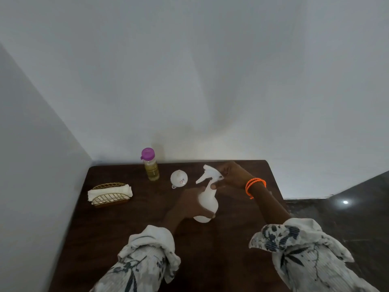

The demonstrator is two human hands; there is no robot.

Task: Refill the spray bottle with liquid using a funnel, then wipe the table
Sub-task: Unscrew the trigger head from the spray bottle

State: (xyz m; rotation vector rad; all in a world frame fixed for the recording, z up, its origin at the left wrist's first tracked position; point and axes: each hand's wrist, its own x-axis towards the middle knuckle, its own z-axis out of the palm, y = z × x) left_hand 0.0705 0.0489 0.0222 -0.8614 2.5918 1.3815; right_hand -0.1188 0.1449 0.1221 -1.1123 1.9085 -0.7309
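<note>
A white spray bottle (207,202) stands on the dark wooden table (134,224), near its middle. My left hand (190,204) wraps around the bottle's round body. My right hand (231,174), with orange bangles at the wrist, grips the white trigger head (209,173) at the top. A small white funnel (179,178) lies on the table just left of the trigger head. Behind it, by the wall, stands a clear bottle of yellowish liquid with a purple cap (150,165).
A gold wire holder with folded white cloths (110,194) sits near the table's left edge. White walls close off the back and left. The table's right edge drops to a dark floor (347,207).
</note>
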